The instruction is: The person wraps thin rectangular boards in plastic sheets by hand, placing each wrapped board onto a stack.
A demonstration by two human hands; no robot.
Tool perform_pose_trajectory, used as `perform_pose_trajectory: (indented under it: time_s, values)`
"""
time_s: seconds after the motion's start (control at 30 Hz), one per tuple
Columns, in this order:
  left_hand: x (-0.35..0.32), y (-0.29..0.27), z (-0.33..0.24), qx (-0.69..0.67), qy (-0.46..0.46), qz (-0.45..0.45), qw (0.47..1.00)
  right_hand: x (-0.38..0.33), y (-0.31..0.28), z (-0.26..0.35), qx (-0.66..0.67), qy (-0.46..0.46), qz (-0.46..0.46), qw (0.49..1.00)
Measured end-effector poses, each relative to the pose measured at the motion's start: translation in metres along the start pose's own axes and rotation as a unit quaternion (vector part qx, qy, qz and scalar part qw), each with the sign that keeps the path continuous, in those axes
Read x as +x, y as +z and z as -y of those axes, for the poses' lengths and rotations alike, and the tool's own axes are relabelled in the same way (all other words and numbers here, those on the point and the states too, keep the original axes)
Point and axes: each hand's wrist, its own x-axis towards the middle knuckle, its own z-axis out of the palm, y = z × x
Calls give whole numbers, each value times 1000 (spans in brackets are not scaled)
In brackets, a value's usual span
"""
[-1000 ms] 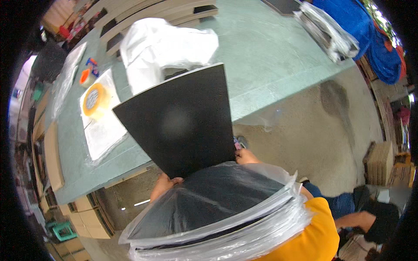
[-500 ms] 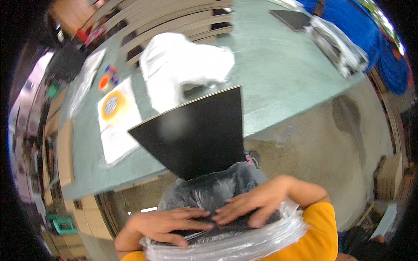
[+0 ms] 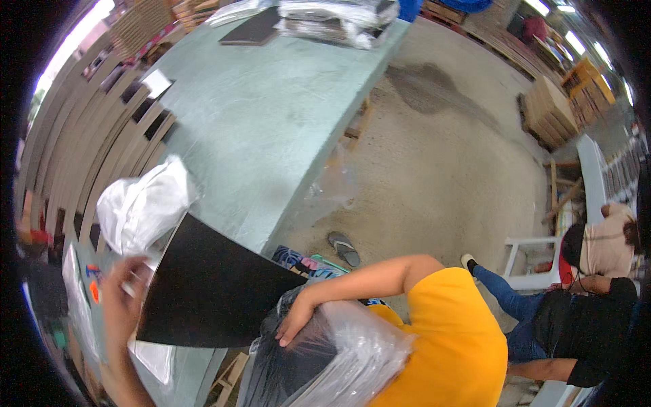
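Note:
A black panel (image 3: 210,292) leans out from my body over the table edge. Its near end sits inside a clear plastic bag (image 3: 366,346), whose bunched part lies against my yellow shirt. My right hand (image 3: 296,320) presses over the bag and the panel in it, fingers together and pointing down. At the panel's left edge my left hand (image 3: 125,298) is raised, fingers bent and smeared by motion. Something white shows between those fingers; whether it is held I cannot make out. Just beyond the panel lies a crumpled white plastic bundle (image 3: 146,203) on the green table (image 3: 237,122).
Stacked grey-brown boards (image 3: 81,149) line the table's left side. Plastic-wrapped panels (image 3: 332,24) and a dark panel (image 3: 251,28) are at its far end. On the right are a person in dark clothes (image 3: 576,332), a white plastic stool (image 3: 522,264) and stacked cartons (image 3: 549,112).
The view has swung right. My left hand has left the bag and risen to the panel's left edge. My right hand stays on the bag; the panel now points further left in view.

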Motion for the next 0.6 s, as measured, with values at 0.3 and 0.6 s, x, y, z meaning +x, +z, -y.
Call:
perform_pose_trajectory:
  time_s: [0.3, 0.6]
  values:
    - [129, 30, 151, 105, 56, -24, 993, 22, -7, -37, 81, 3, 17, 997]
    - [147, 19, 155, 75, -67, -169, 980, -23, -11, 37, -50, 114, -33, 992]
